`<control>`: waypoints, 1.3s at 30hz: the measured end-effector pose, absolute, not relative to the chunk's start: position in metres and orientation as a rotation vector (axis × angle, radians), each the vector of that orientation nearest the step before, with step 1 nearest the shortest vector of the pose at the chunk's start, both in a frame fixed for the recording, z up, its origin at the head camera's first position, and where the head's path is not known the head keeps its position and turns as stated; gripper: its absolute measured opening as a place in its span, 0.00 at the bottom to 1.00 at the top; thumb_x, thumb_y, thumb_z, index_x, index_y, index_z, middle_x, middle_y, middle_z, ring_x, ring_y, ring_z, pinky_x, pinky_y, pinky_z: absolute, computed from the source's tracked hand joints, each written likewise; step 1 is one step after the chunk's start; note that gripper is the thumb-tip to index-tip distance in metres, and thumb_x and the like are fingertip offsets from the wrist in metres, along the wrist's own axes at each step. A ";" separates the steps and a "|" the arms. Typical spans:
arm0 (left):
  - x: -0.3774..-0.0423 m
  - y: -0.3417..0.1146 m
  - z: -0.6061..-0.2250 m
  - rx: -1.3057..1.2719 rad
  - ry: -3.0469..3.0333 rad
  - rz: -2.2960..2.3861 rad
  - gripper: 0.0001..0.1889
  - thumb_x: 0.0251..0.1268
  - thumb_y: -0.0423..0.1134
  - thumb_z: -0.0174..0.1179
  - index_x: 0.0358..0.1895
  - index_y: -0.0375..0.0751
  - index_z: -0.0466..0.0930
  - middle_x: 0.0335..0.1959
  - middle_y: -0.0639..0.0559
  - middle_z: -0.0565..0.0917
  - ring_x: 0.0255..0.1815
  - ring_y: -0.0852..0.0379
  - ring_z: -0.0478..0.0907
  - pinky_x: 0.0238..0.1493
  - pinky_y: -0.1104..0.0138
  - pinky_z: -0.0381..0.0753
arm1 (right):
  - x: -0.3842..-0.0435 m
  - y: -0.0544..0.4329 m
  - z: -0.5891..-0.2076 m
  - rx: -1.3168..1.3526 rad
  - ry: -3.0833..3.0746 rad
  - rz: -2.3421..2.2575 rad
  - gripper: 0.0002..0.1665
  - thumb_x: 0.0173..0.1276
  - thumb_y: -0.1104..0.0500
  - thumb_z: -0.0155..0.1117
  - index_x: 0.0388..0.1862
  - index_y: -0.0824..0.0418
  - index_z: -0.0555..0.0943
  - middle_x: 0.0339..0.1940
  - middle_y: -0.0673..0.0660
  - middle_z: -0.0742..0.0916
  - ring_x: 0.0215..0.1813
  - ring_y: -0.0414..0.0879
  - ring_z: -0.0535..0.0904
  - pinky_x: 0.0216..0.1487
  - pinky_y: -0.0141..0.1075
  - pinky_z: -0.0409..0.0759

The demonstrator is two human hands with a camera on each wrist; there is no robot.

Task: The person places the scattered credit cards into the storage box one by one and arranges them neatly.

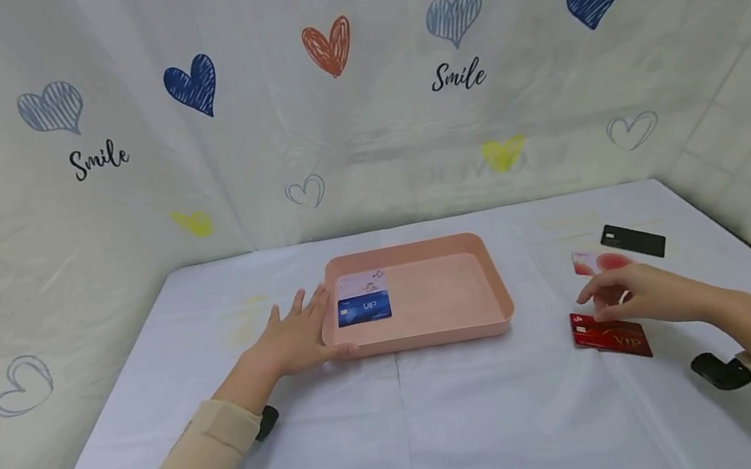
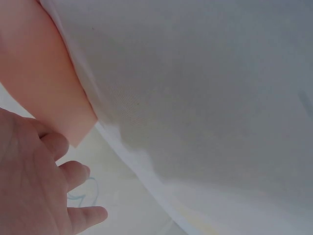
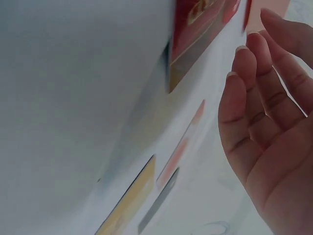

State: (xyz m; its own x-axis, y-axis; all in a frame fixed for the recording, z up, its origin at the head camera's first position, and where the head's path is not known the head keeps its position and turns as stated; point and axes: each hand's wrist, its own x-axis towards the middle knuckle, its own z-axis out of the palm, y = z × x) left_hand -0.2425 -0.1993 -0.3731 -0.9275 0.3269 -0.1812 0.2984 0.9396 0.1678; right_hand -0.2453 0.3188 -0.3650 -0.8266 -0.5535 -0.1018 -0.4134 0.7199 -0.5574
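Observation:
My left hand [image 1: 292, 341] rests against the left side of a shallow pink tray [image 1: 453, 335], fingers spread along its edge and thumb at the front corner. The tray also shows in the left wrist view [image 2: 49, 73]. Inside it, at the left, a blue VIP card [image 1: 363, 310] lies below a pale patterned card [image 1: 361, 282]. My right hand [image 1: 646, 296] hovers over a red VIP card [image 1: 616, 336], fingertips near its upper edge. In the right wrist view, that hand's fingers [image 3: 237, 100] are loosely curved with nothing between them.
Beyond the right hand lie a black card [image 1: 633, 240] and a white card with red shapes [image 1: 587, 262]. The right wrist view adds a yellowish card [image 3: 129, 193], which the hand hides from the head view. A heart-patterned sheet [image 1: 355, 120] hangs behind the white-covered table [image 1: 411, 438].

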 end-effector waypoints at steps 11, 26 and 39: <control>-0.241 -0.199 -0.372 0.475 2.877 0.182 0.60 0.63 0.76 0.54 0.84 0.38 0.40 0.85 0.45 0.43 0.83 0.37 0.39 0.74 0.32 0.39 | -0.243 0.349 -0.374 -0.609 2.547 -0.811 0.19 0.68 0.64 0.70 0.55 0.68 0.79 0.37 0.51 0.80 0.38 0.41 0.75 0.36 0.32 0.81; -0.242 -0.200 -0.375 0.451 2.887 0.196 0.61 0.62 0.77 0.54 0.84 0.38 0.40 0.85 0.45 0.44 0.83 0.38 0.39 0.74 0.32 0.39 | -0.245 0.367 -0.379 -0.587 2.479 -0.782 0.23 0.63 0.62 0.76 0.51 0.68 0.76 0.34 0.52 0.74 0.36 0.39 0.69 0.33 0.32 0.70; -0.242 -0.199 -0.377 0.451 2.891 0.188 0.61 0.62 0.77 0.54 0.84 0.38 0.40 0.85 0.45 0.44 0.83 0.38 0.39 0.74 0.32 0.39 | -0.244 0.359 -0.376 -0.472 2.541 -0.729 0.18 0.61 0.63 0.78 0.44 0.63 0.78 0.34 0.53 0.75 0.42 0.49 0.71 0.34 0.32 0.74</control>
